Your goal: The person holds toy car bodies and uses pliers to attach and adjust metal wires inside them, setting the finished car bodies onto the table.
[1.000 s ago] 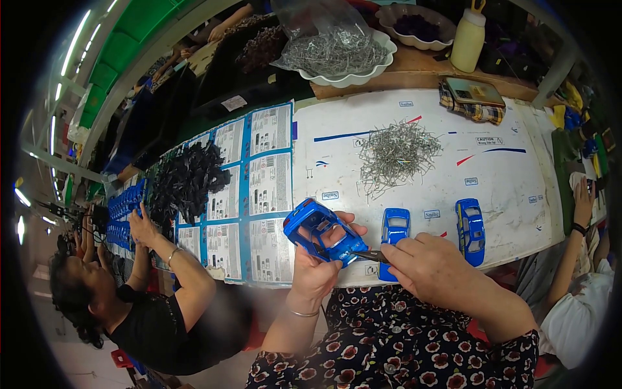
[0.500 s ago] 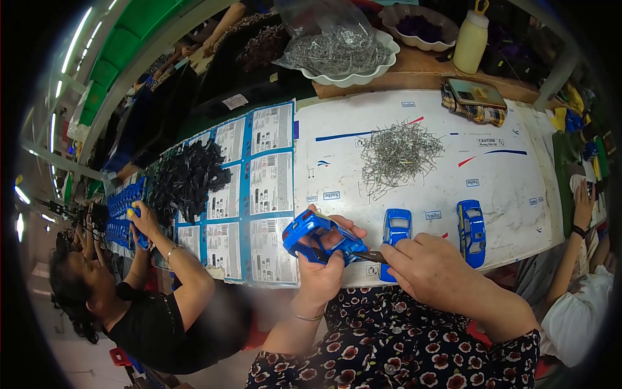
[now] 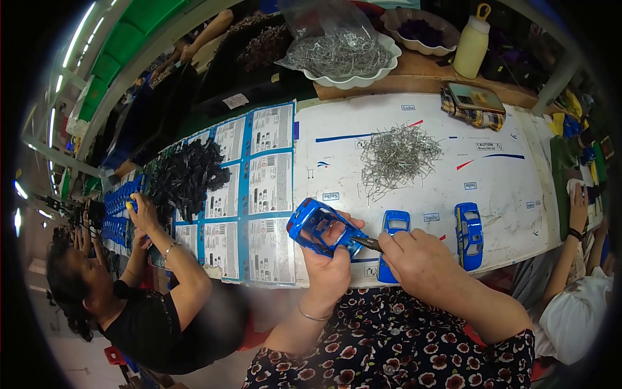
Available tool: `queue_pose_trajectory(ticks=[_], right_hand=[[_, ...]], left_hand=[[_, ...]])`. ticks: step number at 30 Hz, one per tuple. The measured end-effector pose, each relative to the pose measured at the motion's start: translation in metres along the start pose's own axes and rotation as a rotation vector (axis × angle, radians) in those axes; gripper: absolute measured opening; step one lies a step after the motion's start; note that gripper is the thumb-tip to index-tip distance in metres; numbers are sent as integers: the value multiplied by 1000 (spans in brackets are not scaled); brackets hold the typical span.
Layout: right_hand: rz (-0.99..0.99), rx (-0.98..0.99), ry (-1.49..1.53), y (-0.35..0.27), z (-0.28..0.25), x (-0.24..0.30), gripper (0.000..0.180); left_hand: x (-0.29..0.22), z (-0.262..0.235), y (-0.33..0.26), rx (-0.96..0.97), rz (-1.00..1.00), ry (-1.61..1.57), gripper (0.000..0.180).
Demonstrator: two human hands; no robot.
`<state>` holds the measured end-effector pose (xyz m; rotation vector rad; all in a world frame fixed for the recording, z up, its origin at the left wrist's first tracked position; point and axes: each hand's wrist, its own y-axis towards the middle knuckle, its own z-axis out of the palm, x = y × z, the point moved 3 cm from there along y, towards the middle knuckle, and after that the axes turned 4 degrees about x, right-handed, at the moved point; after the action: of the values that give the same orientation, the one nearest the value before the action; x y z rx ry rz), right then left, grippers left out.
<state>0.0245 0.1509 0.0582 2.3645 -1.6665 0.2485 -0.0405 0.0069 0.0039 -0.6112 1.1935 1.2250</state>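
My left hand (image 3: 327, 275) is closed around a blue toy car body (image 3: 304, 232), tilted above the near edge of the table. Its window openings show, with fingers visible through them. My right hand (image 3: 424, 262) grips what looks like dark-jawed pliers (image 3: 367, 242), most of the tool hidden in the palm. The tips meet the end of the car body nearest my right hand; whether they pinch a wire there is too small to tell. Partly behind my right hand lies another blue car body (image 3: 395, 221), and farther right a third blue car body (image 3: 470, 236).
Thin metal wires (image 3: 400, 162) are heaped mid-table, with more in a scalloped white bowl (image 3: 346, 80). Black pieces (image 3: 188, 178) cover printed sheets (image 3: 271, 185) at left. A phone (image 3: 476, 97) rests on plaid cloth near a bottle (image 3: 472, 45). Co-workers (image 3: 149, 311) sit at both sides.
The blue car body has turned in my left hand, showing more of its window openings. My right hand and the pliers have shifted slightly up and left, against its end.
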Motion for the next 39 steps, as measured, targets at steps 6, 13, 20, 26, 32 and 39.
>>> queue_pose_trajectory(ticks=[6,13,20,26,32,39], right_hand=[[39,32,59,1,-2,3,30],[-74,-25,-391,3,-18,19,26],[-195,171,-342,14,-27,6,30],[-196,198,-180,22,-28,-6,18],[-158,266,-179,26,-29,-3,17],[-75,248,48,22,-20,-14,21]], left_hand=[[0,3,1,-63,-14,-30,49],[3,8,2,-28,-85,73,57],[9,10,-6,66,-122,218,66],[6,13,-5,86,-107,229,76],[8,11,-4,61,-110,251,74],[5,5,-4,13,-145,160,72]])
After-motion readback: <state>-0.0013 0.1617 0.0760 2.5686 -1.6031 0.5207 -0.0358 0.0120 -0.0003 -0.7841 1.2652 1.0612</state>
